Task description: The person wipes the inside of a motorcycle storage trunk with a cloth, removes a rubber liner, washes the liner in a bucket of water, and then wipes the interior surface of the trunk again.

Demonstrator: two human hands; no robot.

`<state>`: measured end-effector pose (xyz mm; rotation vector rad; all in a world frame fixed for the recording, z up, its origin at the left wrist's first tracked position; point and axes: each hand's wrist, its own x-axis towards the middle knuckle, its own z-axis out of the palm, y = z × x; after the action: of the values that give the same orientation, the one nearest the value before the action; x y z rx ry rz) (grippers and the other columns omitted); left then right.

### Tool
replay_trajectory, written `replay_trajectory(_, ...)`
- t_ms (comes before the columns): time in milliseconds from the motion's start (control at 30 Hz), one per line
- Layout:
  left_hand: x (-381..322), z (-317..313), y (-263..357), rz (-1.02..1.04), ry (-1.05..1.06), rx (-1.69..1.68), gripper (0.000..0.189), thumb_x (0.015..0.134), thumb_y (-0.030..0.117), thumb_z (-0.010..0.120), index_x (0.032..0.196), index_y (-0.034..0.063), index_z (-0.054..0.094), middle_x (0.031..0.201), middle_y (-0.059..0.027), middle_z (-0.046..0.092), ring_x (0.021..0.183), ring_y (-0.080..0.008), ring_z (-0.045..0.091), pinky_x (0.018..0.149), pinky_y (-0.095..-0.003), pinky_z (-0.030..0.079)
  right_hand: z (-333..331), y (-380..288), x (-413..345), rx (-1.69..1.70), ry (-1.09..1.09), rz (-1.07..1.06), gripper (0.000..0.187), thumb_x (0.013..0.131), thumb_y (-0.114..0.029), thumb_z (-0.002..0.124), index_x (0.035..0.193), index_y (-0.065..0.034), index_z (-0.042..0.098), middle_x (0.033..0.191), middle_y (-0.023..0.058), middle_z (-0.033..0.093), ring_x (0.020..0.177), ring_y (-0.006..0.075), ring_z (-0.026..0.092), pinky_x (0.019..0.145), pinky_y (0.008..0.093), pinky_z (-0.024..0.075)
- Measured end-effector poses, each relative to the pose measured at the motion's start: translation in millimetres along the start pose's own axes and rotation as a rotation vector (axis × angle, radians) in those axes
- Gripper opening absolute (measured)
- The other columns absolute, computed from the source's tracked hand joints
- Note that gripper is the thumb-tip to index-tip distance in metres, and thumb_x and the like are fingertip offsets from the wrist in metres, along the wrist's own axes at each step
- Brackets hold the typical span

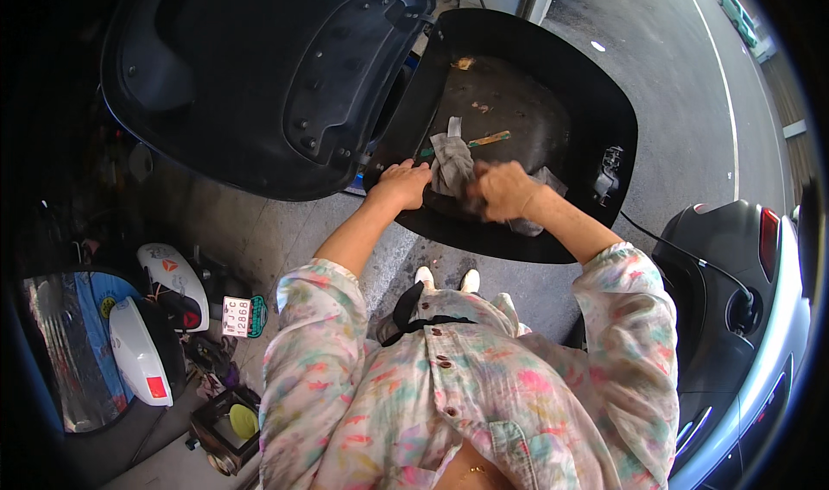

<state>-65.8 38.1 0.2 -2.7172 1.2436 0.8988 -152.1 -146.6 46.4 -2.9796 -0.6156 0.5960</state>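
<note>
A large black storage box [531, 33] stands before me, its black lid [220, 82] swung back to the left on hinges. My left hand [403, 184] rests on the near-left rim, fingers spread over the edge. Inside the box, my right hand [508, 191] is blurred by motion with its fingers curled; whether it holds anything cannot be told. Just left of it lies a crumpled grey fabric glove or cloth [450, 163]. A flat yellow-and-green stick [490, 139] passes under the cloth. Crumpled clear plastic [549, 180] shows beside my right wrist, partly hidden.
A metal latch [609, 173] sits on the box's right wall; debris [480, 107] dots its floor. A car [719, 257] with a cable plugged in stands right. Parked scooters [171, 286] and a wooden box [227, 425] with a green bowl [243, 421] are at lower left.
</note>
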Motion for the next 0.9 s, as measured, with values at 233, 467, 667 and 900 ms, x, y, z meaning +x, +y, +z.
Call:
replay_trajectory(233,14.9,15.3,14.9,-0.076,0.168,0.105,0.033,0.072,0.005,0.054,0.105,0.0038,0.054,0.119,-0.0135,0.051,0.117,-0.0306,0.043,0.091,-0.0399,0.042,47.9,-0.3,65.2,-0.177,0.614,0.082,0.036,0.065,-0.016,0.064,0.101,-0.012,0.057,0.1,0.0108,0.048,0.094,0.0293,0.051,0.066,0.0341,0.0496)
replay_trajectory(467,18.6,2.6,10.2,-0.139,0.083,0.06,0.031,0.07,0.01,0.059,0.1,0.0034,0.059,0.111,-0.0109,0.055,0.11,-0.0286,0.049,0.084,-0.0385,0.047,47.0,-11.6,68.6,-0.039,0.376,0.054,0.031,0.064,-0.013,0.064,0.095,-0.0112,0.059,0.101,0.013,0.048,0.086,0.03,0.057,0.064,0.034,0.0508)
replay_trajectory(667,17.5,14.9,9.2,-0.153,0.174,0.146,0.028,0.072,0.017,0.055,0.096,0.0033,0.062,0.106,-0.0086,0.057,0.1,-0.0268,0.052,0.078,-0.0406,0.048,42.7,4.2,35.6,0.182,-0.147,-0.06,0.047,0.054,-0.023,0.065,0.099,-0.0123,0.06,0.091,0.0157,0.06,0.086,0.0312,0.059,0.073,0.0404,0.0478)
replay_trajectory(900,34.8,31.2,22.8,-0.127,0.076,0.259,0.03,0.078,0.018,0.053,0.104,0.0052,0.062,0.115,-0.0077,0.054,0.11,-0.0272,0.046,0.077,-0.0377,0.047,-19.4,41.7,-4.1,0.427,0.211,0.401,0.051,0.057,-0.035,0.073,0.098,-0.0068,0.062,0.095,0.0159,0.063,0.095,0.0293,0.058,0.079,0.0342,0.0447)
